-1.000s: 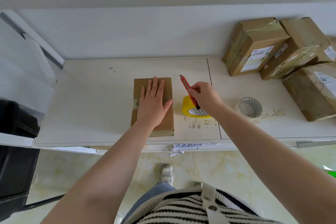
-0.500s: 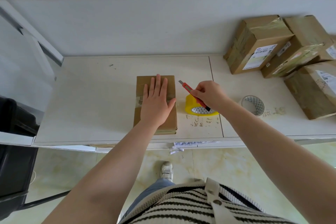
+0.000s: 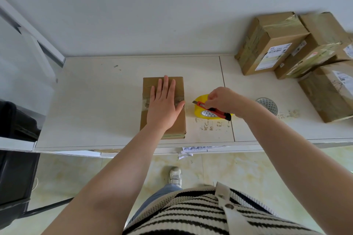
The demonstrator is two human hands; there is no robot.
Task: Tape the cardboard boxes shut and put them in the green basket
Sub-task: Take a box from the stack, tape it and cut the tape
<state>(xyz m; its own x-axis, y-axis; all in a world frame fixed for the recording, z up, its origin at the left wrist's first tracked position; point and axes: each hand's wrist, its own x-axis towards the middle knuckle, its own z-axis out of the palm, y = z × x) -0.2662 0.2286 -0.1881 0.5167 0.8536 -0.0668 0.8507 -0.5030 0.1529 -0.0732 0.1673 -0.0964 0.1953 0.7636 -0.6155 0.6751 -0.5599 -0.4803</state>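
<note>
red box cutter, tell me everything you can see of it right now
The red box cutter is a slim utility knife with a red body, a black butt end and a short pale blade tip showing at the other end. It looks like plastic. The right hand grips it near the middle, holding it above the yellow tape roll, tilted, blade end pointing left toward the cardboard box without touching it. The left hand lies flat on that box.
</note>
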